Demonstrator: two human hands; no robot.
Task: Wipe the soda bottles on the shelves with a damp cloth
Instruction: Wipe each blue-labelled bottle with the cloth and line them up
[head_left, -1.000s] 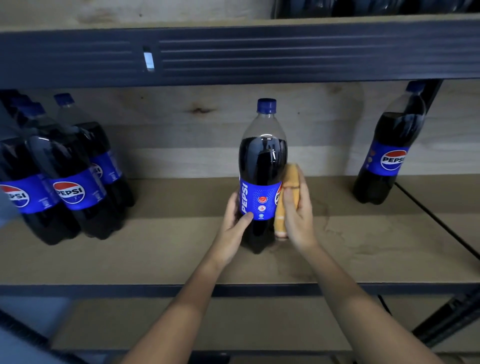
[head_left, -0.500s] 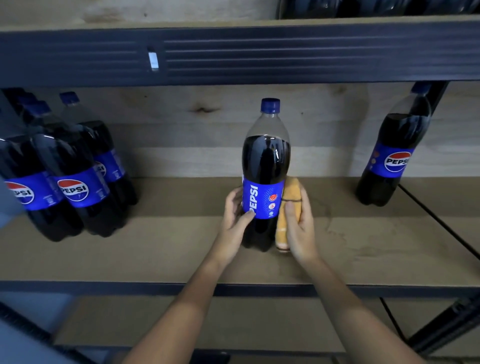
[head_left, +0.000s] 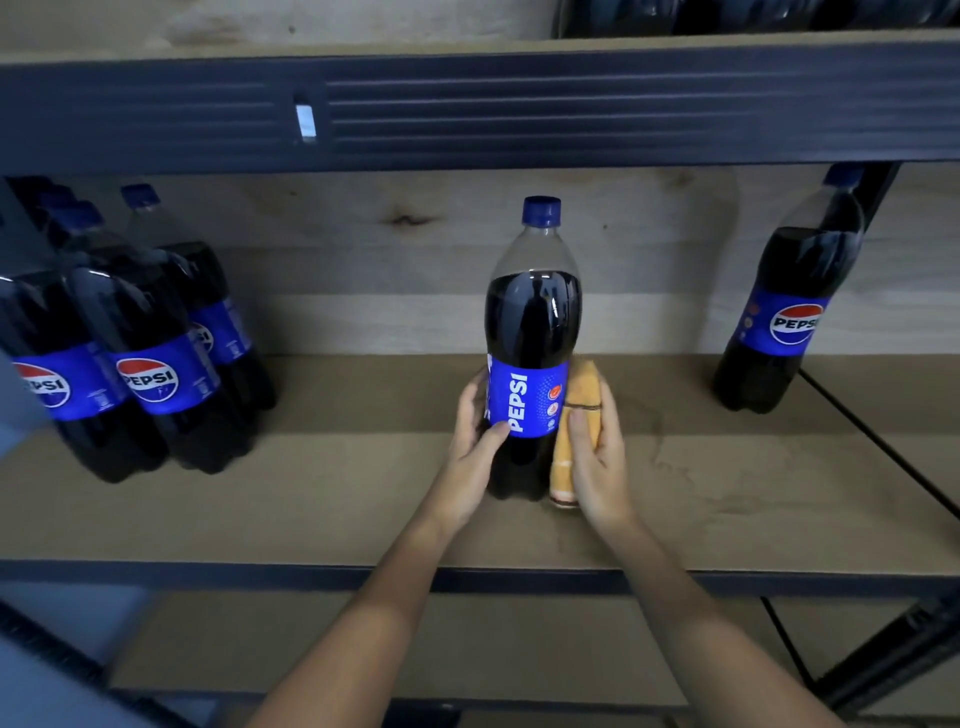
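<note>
Label had turned further round on the bottle standing mid-shelf, left hand grasping it, right hand pressing the orange cloth against its side, so wiping was underway.

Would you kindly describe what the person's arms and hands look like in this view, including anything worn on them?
Both forearms are bare as far as the picture's bottom edge: no sleeves, cuffs or gloves show. The left hand and right hand carry no rings, watch or bracelets that I can make out. Nails look short and unpainted, though the dim light hides fine detail.
</note>
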